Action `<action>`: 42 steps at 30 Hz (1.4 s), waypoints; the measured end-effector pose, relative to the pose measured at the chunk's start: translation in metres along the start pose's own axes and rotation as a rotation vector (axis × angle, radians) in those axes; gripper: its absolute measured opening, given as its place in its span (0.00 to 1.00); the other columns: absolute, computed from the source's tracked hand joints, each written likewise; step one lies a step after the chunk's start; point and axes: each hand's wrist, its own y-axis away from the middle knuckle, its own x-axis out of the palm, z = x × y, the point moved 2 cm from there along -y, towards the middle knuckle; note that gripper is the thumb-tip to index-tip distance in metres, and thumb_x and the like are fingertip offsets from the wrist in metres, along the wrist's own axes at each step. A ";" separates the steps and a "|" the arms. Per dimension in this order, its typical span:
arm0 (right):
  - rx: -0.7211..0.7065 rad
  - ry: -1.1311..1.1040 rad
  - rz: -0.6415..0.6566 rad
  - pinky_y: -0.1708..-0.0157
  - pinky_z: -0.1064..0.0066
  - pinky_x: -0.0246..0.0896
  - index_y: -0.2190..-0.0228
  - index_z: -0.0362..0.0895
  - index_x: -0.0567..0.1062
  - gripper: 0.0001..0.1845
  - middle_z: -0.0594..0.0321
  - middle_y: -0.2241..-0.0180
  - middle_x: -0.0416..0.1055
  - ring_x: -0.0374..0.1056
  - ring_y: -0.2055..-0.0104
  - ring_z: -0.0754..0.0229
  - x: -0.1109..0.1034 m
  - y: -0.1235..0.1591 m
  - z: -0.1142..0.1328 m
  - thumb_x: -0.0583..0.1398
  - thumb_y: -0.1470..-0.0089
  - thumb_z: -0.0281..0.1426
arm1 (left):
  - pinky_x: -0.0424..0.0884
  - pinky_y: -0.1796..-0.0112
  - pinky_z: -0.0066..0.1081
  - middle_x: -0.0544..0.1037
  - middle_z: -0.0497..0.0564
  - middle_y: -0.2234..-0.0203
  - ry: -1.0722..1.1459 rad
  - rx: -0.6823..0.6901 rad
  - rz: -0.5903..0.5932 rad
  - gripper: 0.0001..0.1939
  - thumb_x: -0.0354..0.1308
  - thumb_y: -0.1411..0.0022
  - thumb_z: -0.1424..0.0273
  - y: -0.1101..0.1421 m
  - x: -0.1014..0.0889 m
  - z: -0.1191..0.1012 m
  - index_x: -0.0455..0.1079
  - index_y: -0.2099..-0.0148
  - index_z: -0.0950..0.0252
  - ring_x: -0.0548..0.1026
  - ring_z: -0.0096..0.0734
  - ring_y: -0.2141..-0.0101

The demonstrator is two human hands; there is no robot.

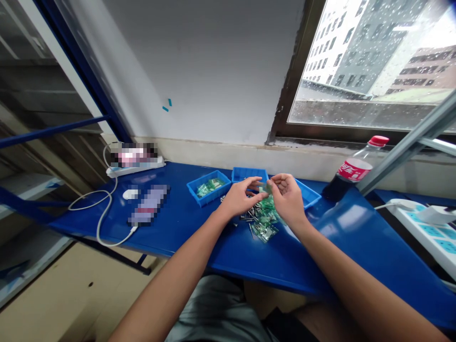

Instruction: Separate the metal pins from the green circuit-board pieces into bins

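Observation:
My right hand (288, 198) pinches a small clear plastic bag (265, 187) between thumb and fingertips. Facing it, my left hand (239, 197) has its fingers apart and curved, the thumb tip close to the bag; whether it touches the bag I cannot tell. Below both hands lies a heap of small greenish clear bags (266, 221), some with metal pieces inside. Loose metal pins or screws (251, 213) are scattered beside the heap, partly hidden by my left hand. A blue tray (210, 191) to the left holds more of the small bags.
Another blue tray (249, 174) sits behind my hands, and a third blue tray (309, 195) is partly covered by my right hand. A cola bottle (351, 171) stands right. On the left are a phone (149, 204), its white cable (101, 223) and a power strip (137, 168).

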 end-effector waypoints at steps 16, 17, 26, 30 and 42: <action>0.212 -0.244 0.181 0.62 0.60 0.78 0.54 0.44 0.78 0.27 0.58 0.64 0.81 0.78 0.66 0.55 0.005 0.003 0.002 0.75 0.50 0.45 | 0.79 0.56 0.37 0.85 0.58 0.59 0.231 -0.154 -0.136 0.19 0.71 0.38 0.60 -0.008 -0.011 0.015 0.78 0.50 0.68 0.83 0.38 0.59; 0.211 -0.243 0.171 0.62 0.59 0.78 0.55 0.44 0.78 0.26 0.58 0.64 0.81 0.78 0.66 0.55 0.004 0.002 0.001 0.75 0.50 0.44 | 0.79 0.54 0.38 0.85 0.59 0.57 0.265 -0.151 -0.125 0.19 0.71 0.38 0.61 -0.008 -0.011 0.015 0.77 0.50 0.68 0.83 0.39 0.58; 0.176 -0.237 0.077 0.64 0.62 0.76 0.59 0.45 0.78 0.22 0.58 0.62 0.81 0.77 0.66 0.56 0.002 0.001 -0.002 0.74 0.49 0.44 | 0.81 0.56 0.40 0.84 0.59 0.57 0.220 -0.124 -0.088 0.20 0.71 0.37 0.64 -0.006 -0.009 0.010 0.76 0.46 0.67 0.83 0.38 0.60; 0.198 -0.187 0.052 0.71 0.65 0.73 0.53 0.47 0.74 0.26 0.64 0.68 0.78 0.74 0.72 0.58 -0.001 0.001 -0.004 0.73 0.48 0.45 | 0.80 0.51 0.41 0.79 0.60 0.46 -0.136 0.129 -0.192 0.20 0.70 0.35 0.66 -0.003 -0.015 -0.004 0.76 0.42 0.62 0.79 0.43 0.48; 0.178 -0.230 0.144 0.60 0.60 0.76 0.51 0.47 0.80 0.24 0.58 0.62 0.80 0.77 0.60 0.52 0.001 0.000 -0.004 0.65 0.38 0.51 | 0.79 0.50 0.39 0.85 0.54 0.53 -0.278 0.198 -0.132 0.11 0.62 0.30 0.72 -0.002 -0.014 -0.009 0.80 0.48 0.62 0.82 0.38 0.53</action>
